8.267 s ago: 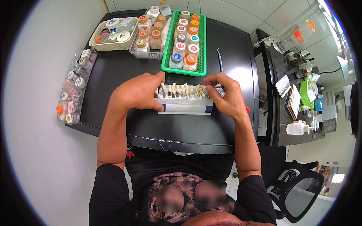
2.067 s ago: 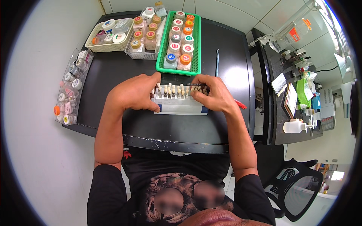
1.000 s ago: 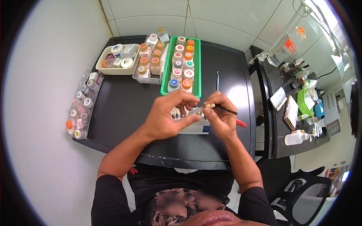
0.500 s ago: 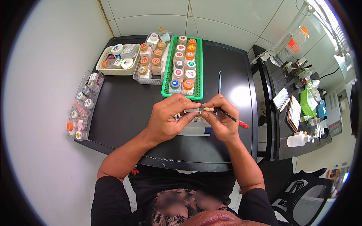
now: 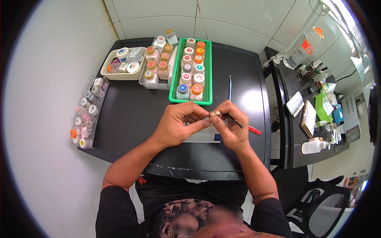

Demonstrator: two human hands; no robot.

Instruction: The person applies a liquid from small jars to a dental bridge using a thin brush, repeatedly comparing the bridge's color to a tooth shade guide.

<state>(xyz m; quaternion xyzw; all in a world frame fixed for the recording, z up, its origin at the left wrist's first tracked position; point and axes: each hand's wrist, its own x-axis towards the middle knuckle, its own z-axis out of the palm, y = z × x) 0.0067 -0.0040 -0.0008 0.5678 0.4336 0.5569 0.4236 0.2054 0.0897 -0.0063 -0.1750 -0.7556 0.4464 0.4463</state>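
My left hand point(image 5: 177, 123) and my right hand point(image 5: 233, 126) meet over the near middle of the black table. Between my right thumb and forefinger are small cream, tooth-shaped pieces point(image 5: 215, 114), like dental crowns. A thin dark tool handle point(image 5: 237, 122) also sticks out of my right hand, lying across the fingers. My left fingers are closed beside the cream pieces; what they pinch is too small to make out. Under my hands lies a white, flat case with a blue corner point(image 5: 198, 138), partly covered by them.
Beyond my hands stands a green basket point(image 5: 172, 97) of capped jars. More bottle baskets stand at the back left, and a clear jar rack point(image 5: 75, 115) at the left edge. A light-blue hooked tool point(image 5: 229, 87) and a red object point(image 5: 254, 130) lie to the right.
The grey metal piece seen between my left fingers no longer shows clearly. The cream pieces have turned and tilted in my right fingertips, and the dark handle has shifted slightly left.
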